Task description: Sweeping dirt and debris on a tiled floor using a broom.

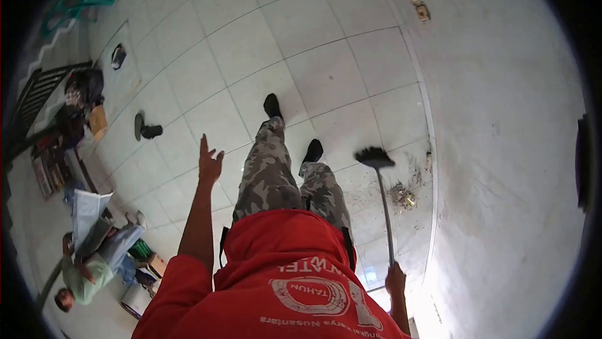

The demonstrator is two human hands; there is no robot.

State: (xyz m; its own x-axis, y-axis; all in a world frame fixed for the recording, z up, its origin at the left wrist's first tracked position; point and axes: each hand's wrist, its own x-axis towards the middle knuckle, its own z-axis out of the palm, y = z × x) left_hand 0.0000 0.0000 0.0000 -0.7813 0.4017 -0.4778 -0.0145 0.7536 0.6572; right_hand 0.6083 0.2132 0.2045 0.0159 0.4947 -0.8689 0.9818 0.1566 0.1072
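Note:
My right hand (396, 278) grips the top of a long thin broom handle (385, 213). The dark broom head (374, 157) rests on the white tiled floor (313, 50), just left of a small pile of dust and debris (404, 195) beside the wall. My left hand (210, 162) hangs out to the side with its fingers spread and holds nothing. Below me I see my red shirt, camouflage trousers and black shoes.
A white wall (501, 119) runs along the right. A pair of dark shoes (145, 129) lies on the tiles to the left. Another person (94, 257) sits at lower left with a newspaper, near bags, a bucket and clutter along the left edge.

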